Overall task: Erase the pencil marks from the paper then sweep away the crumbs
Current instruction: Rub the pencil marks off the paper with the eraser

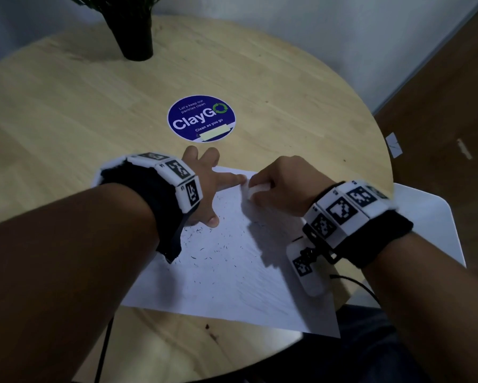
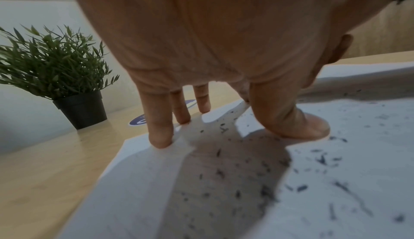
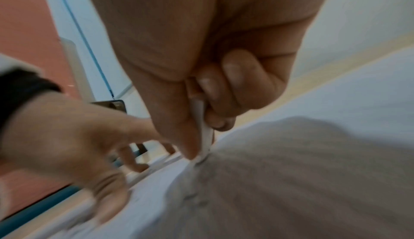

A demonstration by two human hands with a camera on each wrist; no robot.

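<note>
A white sheet of paper (image 1: 232,277) lies on the round wooden table (image 1: 66,111), strewn with dark eraser crumbs (image 1: 204,252). My left hand (image 1: 210,186) is spread flat, fingers (image 2: 160,136) and thumb pressing the paper's far left part. My right hand (image 1: 279,186) pinches a white eraser (image 1: 255,189) between thumb and fingers, its tip on the paper near the far edge, close to the left forefinger. In the right wrist view the eraser (image 3: 205,136) touches the sheet below the thumb. Faint pencil strokes show on the paper's right side (image 1: 268,294).
A blue round "ClayGo" sticker (image 1: 201,118) is stuck to the table beyond the hands. A potted plant in a black pot (image 1: 134,31) stands at the far left edge. A white chair (image 1: 431,225) sits to the right of the table. The paper's near right corner overhangs the table edge.
</note>
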